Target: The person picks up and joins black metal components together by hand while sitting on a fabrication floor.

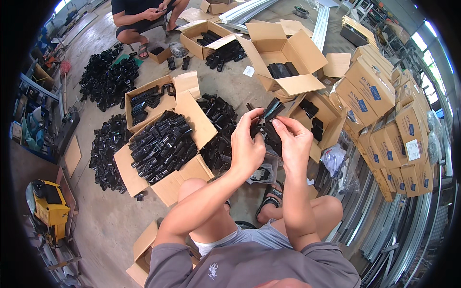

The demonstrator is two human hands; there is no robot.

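Both of my hands are raised in front of me around a glossy black part [273,109], which looks like a moulded plastic bracket. My left hand [247,141] grips its left side, and the fingers curl behind it. On the other side, my right hand [294,136] pinches it between thumb and fingers. The lower end of the part lies partly behind my fingers, so its full shape is hidden. Just left of my hands is a heap of similar black parts [216,113]. An open carton [336,127] with a few black parts stands right of my right hand.
An overfilled carton [126,169] of black parts sits left of my knees, beside loose piles [108,77]. Sealed cartons [362,96] are stacked at right, above long metal profiles [384,230]. Another person [144,19] sits at the far left. A yellow machine [49,211] stands at left.
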